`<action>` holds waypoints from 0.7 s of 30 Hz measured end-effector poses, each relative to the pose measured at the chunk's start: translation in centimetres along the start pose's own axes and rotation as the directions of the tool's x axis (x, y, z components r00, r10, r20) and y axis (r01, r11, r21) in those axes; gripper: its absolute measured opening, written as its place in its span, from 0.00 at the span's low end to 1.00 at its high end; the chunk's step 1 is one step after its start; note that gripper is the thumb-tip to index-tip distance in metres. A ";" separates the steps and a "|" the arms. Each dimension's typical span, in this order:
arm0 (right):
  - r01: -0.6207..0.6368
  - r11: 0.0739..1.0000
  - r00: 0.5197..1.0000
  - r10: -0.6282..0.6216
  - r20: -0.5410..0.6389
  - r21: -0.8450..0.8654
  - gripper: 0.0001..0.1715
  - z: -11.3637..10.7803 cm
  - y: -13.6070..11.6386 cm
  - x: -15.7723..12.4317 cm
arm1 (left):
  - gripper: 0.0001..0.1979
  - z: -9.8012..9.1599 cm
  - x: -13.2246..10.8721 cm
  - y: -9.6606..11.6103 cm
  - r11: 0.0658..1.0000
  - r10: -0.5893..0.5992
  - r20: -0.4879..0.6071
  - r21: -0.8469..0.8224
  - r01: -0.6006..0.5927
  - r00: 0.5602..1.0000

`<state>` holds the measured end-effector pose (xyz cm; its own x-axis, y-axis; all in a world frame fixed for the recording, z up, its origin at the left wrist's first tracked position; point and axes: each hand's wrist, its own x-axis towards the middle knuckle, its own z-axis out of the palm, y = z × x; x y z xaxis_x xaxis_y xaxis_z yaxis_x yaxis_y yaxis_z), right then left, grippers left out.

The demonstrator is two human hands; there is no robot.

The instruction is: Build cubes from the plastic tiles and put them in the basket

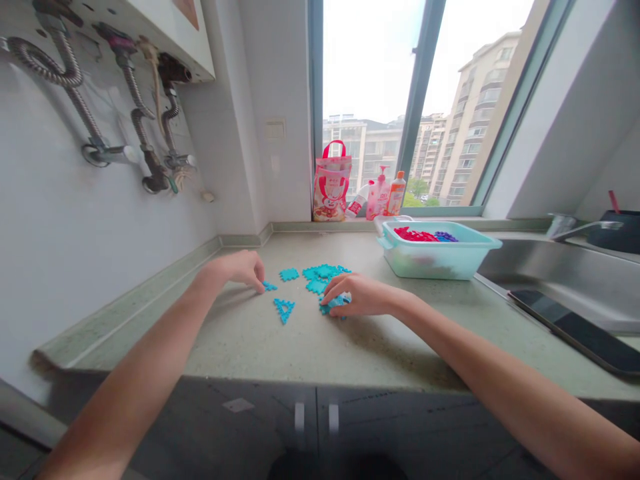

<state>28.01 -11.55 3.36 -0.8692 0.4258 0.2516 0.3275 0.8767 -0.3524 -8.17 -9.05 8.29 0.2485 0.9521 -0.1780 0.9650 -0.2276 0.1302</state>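
On the speckled countertop [300,347] lies a small pile of turquoise plastic pieces [323,275]. One turquoise triangle frame [283,309] lies apart, nearer to me. My left hand [240,268] rests on the counter with its fingertips pinching a small turquoise piece [269,287]. My right hand [357,295] is curled over another turquoise piece [333,303] at the near edge of the pile, fingers closed round it.
A pale green plastic tub [440,257] with red and purple pieces stands right of the pile. A steel sink [560,273] and a dark tablet [575,330] lie further right. Pink bag [331,181] and bottles [385,193] stand on the window sill. Hoses [145,127] hang on the left wall.
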 end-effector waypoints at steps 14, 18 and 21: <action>-0.168 0.986 0.984 0.168 0.052 -0.002 0.15 -1.7 0.9 -1.2 | 0.16 4.0 0.5 7.8 0.869 0.436 -0.105 -0.208 -0.449 0.894; -0.236 0.969 0.970 0.239 0.040 -0.067 0.15 -1.9 1.1 -1.2 | 0.09 3.7 0.0 7.6 0.823 0.512 -0.093 -0.233 -0.518 0.854; -0.244 0.965 0.969 0.247 0.020 -0.099 0.14 -1.8 1.4 -1.2 | 0.11 4.0 -0.2 8.1 0.756 0.590 -0.130 -0.255 -0.602 0.797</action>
<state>30.20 -10.42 4.21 -0.7687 0.6244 0.1384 0.5644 0.7641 -0.3124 -0.09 -11.88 5.47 0.7566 0.6509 0.0623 0.5591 -0.6934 0.4546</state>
